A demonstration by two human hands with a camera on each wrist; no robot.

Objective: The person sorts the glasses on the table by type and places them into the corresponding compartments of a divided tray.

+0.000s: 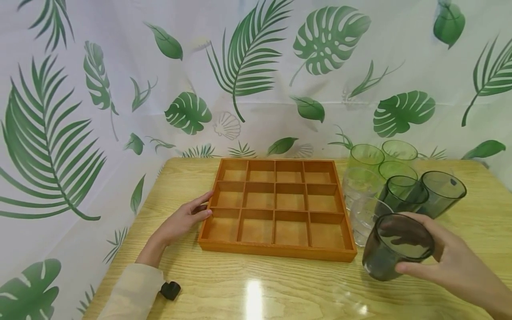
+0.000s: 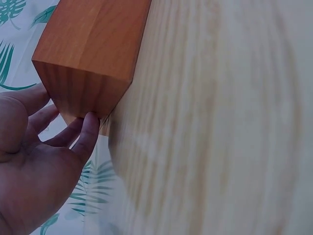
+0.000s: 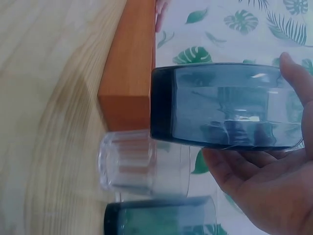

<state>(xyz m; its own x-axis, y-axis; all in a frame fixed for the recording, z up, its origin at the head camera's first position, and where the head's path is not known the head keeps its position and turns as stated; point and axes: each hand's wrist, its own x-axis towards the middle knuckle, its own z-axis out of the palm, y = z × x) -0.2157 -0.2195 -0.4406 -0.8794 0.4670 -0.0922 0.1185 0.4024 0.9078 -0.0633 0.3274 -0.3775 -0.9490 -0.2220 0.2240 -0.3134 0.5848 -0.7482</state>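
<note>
A dark grey drinking glass (image 1: 380, 253) is in my right hand (image 1: 452, 258), thumb on the near side and fingers round the far side. In the right wrist view this glass (image 3: 215, 107) overlaps the corner of a wooden compartment box (image 3: 127, 73). My left hand (image 1: 182, 222) rests at the left side of the box (image 1: 276, 251), fingertips at its rim and outer wall. From the left wrist, the fingers (image 2: 89, 129) touch the box's end wall (image 2: 83, 90). The box lies flat, and its compartments hold nothing.
Right of the box stand two clear glasses (image 1: 362, 222), several green glasses (image 1: 366, 155) and two more dark grey glasses (image 1: 444, 191), close together. A small black object (image 1: 170, 290) is by the left sleeve. A leaf-printed cloth (image 1: 256, 111) hangs behind the wooden table (image 1: 224, 284).
</note>
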